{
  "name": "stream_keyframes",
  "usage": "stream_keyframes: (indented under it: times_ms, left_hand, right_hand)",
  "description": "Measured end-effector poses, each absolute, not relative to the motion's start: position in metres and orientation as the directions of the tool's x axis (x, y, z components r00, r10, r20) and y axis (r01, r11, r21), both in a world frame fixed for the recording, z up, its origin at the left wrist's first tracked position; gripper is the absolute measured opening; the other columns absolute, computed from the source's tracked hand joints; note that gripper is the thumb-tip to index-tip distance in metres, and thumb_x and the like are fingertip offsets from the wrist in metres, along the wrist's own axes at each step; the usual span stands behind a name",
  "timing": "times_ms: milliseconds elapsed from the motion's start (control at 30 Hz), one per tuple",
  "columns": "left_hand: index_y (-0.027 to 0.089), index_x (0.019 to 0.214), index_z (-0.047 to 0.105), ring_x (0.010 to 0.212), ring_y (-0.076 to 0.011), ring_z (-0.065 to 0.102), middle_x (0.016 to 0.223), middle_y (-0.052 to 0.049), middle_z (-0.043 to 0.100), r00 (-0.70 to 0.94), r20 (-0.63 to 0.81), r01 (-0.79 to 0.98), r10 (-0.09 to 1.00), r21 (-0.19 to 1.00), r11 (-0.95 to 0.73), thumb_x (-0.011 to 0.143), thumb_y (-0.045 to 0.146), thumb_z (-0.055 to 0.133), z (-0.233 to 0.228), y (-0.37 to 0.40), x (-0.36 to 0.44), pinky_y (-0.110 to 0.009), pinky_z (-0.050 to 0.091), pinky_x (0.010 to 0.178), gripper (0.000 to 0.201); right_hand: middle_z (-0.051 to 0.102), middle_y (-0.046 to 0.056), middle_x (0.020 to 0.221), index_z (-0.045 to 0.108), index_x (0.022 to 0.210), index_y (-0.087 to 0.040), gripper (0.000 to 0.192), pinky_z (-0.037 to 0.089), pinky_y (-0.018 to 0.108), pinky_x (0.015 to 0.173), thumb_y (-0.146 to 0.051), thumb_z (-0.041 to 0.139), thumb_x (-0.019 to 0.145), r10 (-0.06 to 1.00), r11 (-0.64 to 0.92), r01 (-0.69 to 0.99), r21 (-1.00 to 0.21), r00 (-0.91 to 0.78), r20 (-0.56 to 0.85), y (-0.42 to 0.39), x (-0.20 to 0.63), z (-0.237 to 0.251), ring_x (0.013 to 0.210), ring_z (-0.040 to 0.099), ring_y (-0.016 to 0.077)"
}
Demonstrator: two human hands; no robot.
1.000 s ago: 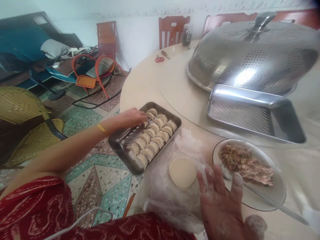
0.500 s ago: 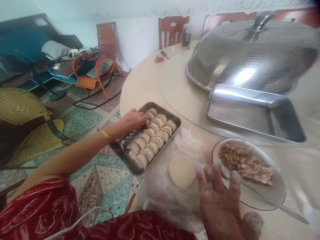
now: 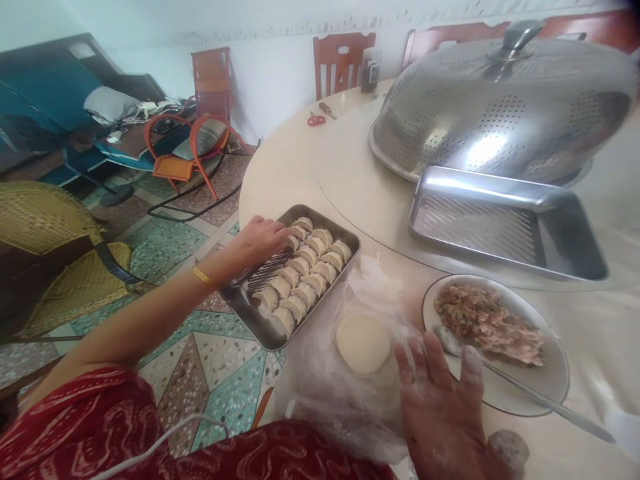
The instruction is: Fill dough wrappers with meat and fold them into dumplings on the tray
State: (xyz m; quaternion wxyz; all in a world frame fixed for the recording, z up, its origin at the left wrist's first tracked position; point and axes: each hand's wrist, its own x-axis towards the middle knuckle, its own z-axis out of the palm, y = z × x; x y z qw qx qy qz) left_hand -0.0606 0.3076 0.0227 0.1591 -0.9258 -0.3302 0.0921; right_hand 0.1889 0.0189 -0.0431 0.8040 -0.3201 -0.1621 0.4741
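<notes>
"Dumplings first: where are they?"

"In rows in the dark tray, under the left hand's fingertips and off to their right."

"Is one pinched there?"

"I can't tell. The fingers are drawn close at the row nearest them, and the back of the hand hides the contact. The right hand is plainer: palm up, fingers spread wide, floury, holding nothing."

"What could go wrong?"

"Crowding, I'd say. The rows sit so tight by the left fingertips that a careless push could dent a neighbour, and soft dough pressed together might stick. The tray also seems to jut past the table's edge on the wrist side, so leaning there could tip it."

"And by the right hand?"

"Just left of its fingers, the dough round lies on a plastic sheet; it could cling if the flour is thin. Just right, a spoon pokes past the rim of the plate of filling, where the thumb could knock it."

"The surface?"

"A round, cream table. Beyond the right hand sit a second tray and a perforated dome; well beyond the left, red scissors."

"The room?"

"Patterned floor below the left forearm, a wicker chair to its left, and farther off a rocking chair and a blue sofa."
</notes>
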Motion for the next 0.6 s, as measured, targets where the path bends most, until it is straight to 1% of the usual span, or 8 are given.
stream_keyframes:
  times_ms: [100,167,233,300,400,467,533,600]
  left_hand:
    - [0.022,0.117,0.059,0.097,-0.0256,0.064,0.108,-0.008,0.07,0.754,0.027,0.627,0.656,-0.326,-0.707,0.096,0.028,0.047,0.025,0.301,-0.078,-0.037,0.037,0.076,0.024]
    - [0.021,0.112,0.061,0.096,-0.0249,0.064,0.11,-0.008,0.07,0.743,0.115,0.66,0.66,-0.294,-0.692,0.096,0.028,0.048,0.028,0.291,-0.089,-0.037,0.036,0.076,0.021]
    - [0.021,0.108,0.062,0.094,-0.0238,0.064,0.108,-0.007,0.071,0.72,0.232,0.694,0.655,-0.247,-0.676,0.097,0.026,0.046,0.033,0.275,-0.097,-0.037,0.036,0.076,0.02]
    - [0.019,0.099,0.063,0.092,-0.0218,0.064,0.104,-0.006,0.072,0.716,0.274,0.696,0.642,-0.222,-0.683,0.097,0.023,0.045,0.04,0.255,-0.1,-0.037,0.037,0.077,0.019]
    - [0.018,0.093,0.063,0.089,-0.0208,0.064,0.099,-0.006,0.073,0.723,0.329,0.671,0.608,-0.122,-0.732,0.095,0.019,0.046,0.048,0.218,-0.093,-0.036,0.038,0.077,0.018]
    - [0.017,0.095,0.063,0.09,-0.0205,0.064,0.095,-0.005,0.073,0.728,0.352,0.645,0.588,-0.062,-0.762,0.095,0.019,0.046,0.049,0.194,-0.083,-0.035,0.04,0.08,0.017]
    - [0.018,0.098,0.063,0.088,-0.0196,0.064,0.092,-0.004,0.072,0.746,0.348,0.608,0.568,-0.009,-0.794,0.096,0.022,0.048,0.047,0.173,-0.069,-0.035,0.04,0.079,0.015]
    - [0.018,0.1,0.063,0.089,-0.0186,0.063,0.094,-0.004,0.071,0.797,0.297,0.535,0.526,0.055,-0.843,0.096,0.024,0.05,0.041,0.157,-0.053,-0.033,0.04,0.08,0.014]
  right_hand:
    - [0.068,0.001,0.127,0.061,0.124,-0.039,0.038,0.041,0.052,0.108,-0.052,0.051,0.09,0.848,0.323,-0.621,-0.714,0.525,-0.072,0.01,0.194,-0.054,0.125,0.059,0.0235]
    - [0.071,0.001,0.122,0.064,0.12,-0.038,0.035,0.048,0.052,0.1,-0.052,0.049,0.091,0.827,0.366,-0.537,-0.76,0.562,0.002,0.006,0.198,-0.065,0.117,0.064,0.024]
    - [0.073,0.001,0.116,0.067,0.115,-0.038,0.034,0.053,0.049,0.089,-0.053,0.049,0.09,0.793,0.442,-0.441,-0.781,0.599,0.111,0.005,0.2,-0.075,0.105,0.068,0.0242]
    - [0.075,0.001,0.11,0.069,0.111,-0.037,0.032,0.056,0.045,0.081,-0.053,0.049,0.09,0.762,0.502,-0.379,-0.777,0.619,0.19,0.005,0.2,-0.08,0.095,0.07,0.023]
    - [0.074,-0.001,0.105,0.069,0.109,-0.036,0.026,0.057,0.041,0.081,-0.045,0.055,0.089,0.766,0.509,-0.349,-0.787,0.6,0.23,0.002,0.198,-0.078,0.091,0.07,0.02]
    - [0.073,0.0,0.107,0.068,0.111,-0.034,0.026,0.056,0.04,0.083,-0.042,0.054,0.091,0.778,0.486,-0.299,-0.821,0.577,0.25,-0.003,0.197,-0.074,0.09,0.07,0.0192]
    - [0.071,0.004,0.111,0.067,0.113,-0.03,0.03,0.056,0.042,0.084,-0.042,0.048,0.094,0.774,0.459,-0.162,-0.874,0.556,0.303,-0.009,0.196,-0.07,0.093,0.069,0.0209]
    - [0.069,0.009,0.114,0.067,0.114,-0.024,0.033,0.055,0.045,0.087,-0.039,0.044,0.095,0.768,0.413,0.062,-0.909,0.512,0.384,-0.013,0.196,-0.068,0.1,0.068,0.0235]
